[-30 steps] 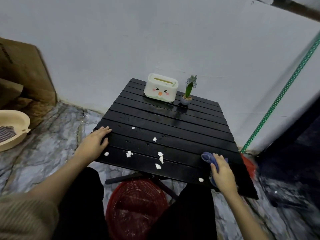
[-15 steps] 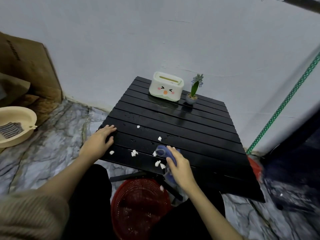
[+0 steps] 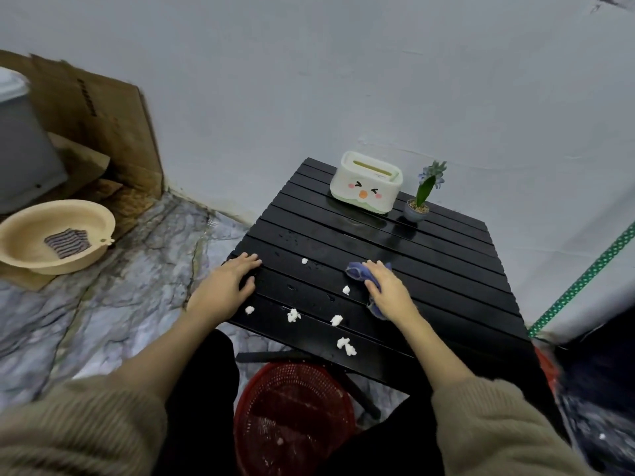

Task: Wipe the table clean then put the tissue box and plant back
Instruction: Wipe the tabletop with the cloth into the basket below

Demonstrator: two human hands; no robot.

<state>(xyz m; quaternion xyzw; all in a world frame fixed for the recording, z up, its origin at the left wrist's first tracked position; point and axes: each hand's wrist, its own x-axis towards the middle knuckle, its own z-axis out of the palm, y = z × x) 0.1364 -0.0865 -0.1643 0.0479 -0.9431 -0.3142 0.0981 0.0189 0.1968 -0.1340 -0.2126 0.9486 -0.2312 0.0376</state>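
wiping is being carried out and is not finished. a blue cloth is being pressed flat under the right hand mid-table; the left hand is being rested open, empty, at the left edge. white crumbs are lying near the front edge. tissue box and plant are standing at the far edge.

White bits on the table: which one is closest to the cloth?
The small bit just left of the blue cloth; the other bits lie farther away.

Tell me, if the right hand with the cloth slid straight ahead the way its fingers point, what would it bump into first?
Probably the tissue box. The right hand points up-left across bare slats of table; depth is unclear.
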